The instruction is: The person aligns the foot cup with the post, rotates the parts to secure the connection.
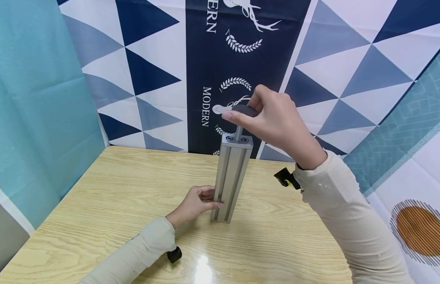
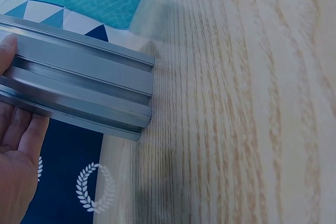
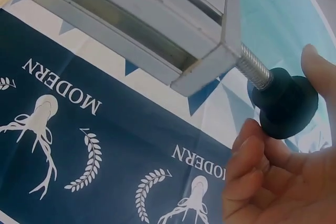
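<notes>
An aluminium profile point(image 1: 229, 177) with long grooves stands nearly upright, leaning slightly, its lower end at the wooden table. My left hand point(image 1: 195, 203) grips it near the bottom, thumb on the front face and fingers behind; the left wrist view shows the profile's lower end point(image 2: 105, 85) from close up. On top is a metal end plate point(image 1: 237, 140) with two screws. A threaded stud point(image 3: 254, 66) rises from the plate to a black levelling foot point(image 3: 286, 103). My right hand point(image 1: 276, 118) pinches the foot's edge between thumb and fingers. How deep the stud sits is hidden.
The wooden table point(image 1: 134, 177) spreads around the profile. Behind it hangs a patterned cloth point(image 1: 152, 79), with a teal cloth point(image 1: 38, 98) at the left. Each wrist carries a small black camera mount, such as the right one point(image 1: 286, 178).
</notes>
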Tool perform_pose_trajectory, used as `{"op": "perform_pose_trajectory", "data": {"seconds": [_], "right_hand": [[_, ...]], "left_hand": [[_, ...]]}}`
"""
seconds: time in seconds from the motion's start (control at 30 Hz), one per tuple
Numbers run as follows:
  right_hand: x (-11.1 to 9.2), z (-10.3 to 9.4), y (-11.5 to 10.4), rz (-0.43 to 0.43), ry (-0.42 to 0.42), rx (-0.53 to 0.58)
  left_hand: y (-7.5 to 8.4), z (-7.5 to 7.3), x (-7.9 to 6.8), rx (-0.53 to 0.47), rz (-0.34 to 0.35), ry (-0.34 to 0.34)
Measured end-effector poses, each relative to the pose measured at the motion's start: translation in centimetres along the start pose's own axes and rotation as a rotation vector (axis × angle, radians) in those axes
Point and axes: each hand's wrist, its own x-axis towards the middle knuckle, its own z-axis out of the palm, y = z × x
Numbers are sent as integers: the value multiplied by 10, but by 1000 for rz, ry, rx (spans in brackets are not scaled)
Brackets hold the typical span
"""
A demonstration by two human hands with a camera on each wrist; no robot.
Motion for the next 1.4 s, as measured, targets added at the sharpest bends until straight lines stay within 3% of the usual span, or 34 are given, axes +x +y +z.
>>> {"op": "perform_pose_trajectory", "data": {"seconds": [0.1, 0.23, 0.5, 0.67, 0.8, 1.03, 1.3, 1.4], "right_hand": [[0, -2, 0, -8, -33, -10], [0, -11, 3, -60, -147, -4], [8, -31, 20, -353, -450, 87], [10, -37, 27, -420, -553, 107], [11, -33, 30, -427, -500, 106], [9, -24, 31, -322, -333, 147], [2, -10, 18, -91, -96, 155], [-3, -5, 13, -52, -24, 134]], "left_hand": [[-2, 0, 0, -2, 15, 2], [-2, 0, 0, 8, 28, 1], [-1, -1, -1, 21, 38, -1], [-1, -1, -1, 25, 32, 0], [0, -1, -1, 29, 25, 5], [-1, -1, -1, 20, 17, 3], [-2, -1, 0, 5, 21, -1], [-2, -1, 1, 1, 19, -3]]}}
